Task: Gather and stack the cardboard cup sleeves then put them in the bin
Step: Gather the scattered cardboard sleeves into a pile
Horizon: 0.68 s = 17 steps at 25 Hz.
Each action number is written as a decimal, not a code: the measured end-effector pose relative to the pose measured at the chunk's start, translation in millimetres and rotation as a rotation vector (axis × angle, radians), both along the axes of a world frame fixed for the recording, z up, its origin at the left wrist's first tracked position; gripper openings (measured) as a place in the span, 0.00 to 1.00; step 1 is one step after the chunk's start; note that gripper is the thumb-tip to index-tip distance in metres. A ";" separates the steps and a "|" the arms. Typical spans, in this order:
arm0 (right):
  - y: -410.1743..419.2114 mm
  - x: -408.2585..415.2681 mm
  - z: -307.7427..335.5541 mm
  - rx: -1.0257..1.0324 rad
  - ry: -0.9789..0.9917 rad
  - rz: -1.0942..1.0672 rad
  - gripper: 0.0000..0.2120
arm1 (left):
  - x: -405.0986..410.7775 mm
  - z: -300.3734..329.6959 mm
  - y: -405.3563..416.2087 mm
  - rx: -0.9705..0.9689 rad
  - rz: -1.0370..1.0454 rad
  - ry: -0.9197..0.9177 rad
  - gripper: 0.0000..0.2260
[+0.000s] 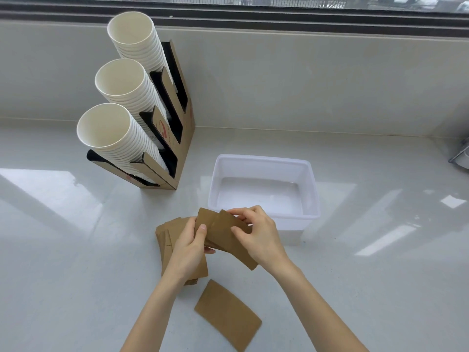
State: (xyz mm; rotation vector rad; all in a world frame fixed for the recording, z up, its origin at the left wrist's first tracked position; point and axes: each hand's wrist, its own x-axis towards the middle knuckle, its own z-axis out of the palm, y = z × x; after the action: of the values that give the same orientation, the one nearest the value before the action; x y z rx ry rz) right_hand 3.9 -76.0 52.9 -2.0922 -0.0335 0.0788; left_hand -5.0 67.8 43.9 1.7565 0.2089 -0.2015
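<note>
- Head view: left hand (pixel 189 246) & right hand (pixel 261 236) both pinched on fanned sleeves (pixel 223 231), just near of empty bin (pixel 308 196).
- Square edges flush before release.
- Add loose sleeve (pixel 227 315), near side.
- Suggest lowering stack flat into bin.

Both hands raised together, left (pixel 189 243) and right (pixel 258 233) fingers pinching.

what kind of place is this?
Probably a café or office drinks counter: three stacks of white paper cups in a cardboard dispenser, kraft cup sleeves in both hands, on a glossy white countertop under a window.
</note>
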 end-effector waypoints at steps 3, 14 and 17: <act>7.6 1.7 1.5 -0.039 -0.018 0.032 0.16 | -1.6 0.6 -2.0 -0.029 -0.019 -0.012 0.06; 13.6 -7.9 -4.8 -0.061 -0.051 0.003 0.14 | -9.6 -5.3 -0.6 0.080 -0.033 -0.066 0.08; 7.0 -20.2 -8.6 -0.022 -0.039 -0.053 0.14 | -12.4 -2.5 9.3 0.080 0.079 -0.073 0.08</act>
State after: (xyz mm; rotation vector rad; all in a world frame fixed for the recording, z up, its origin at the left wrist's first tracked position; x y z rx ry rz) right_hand -16.2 -69.1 44.3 -2.1152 -0.0014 0.0061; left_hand -17.4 77.1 41.4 1.8275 0.2354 -0.0721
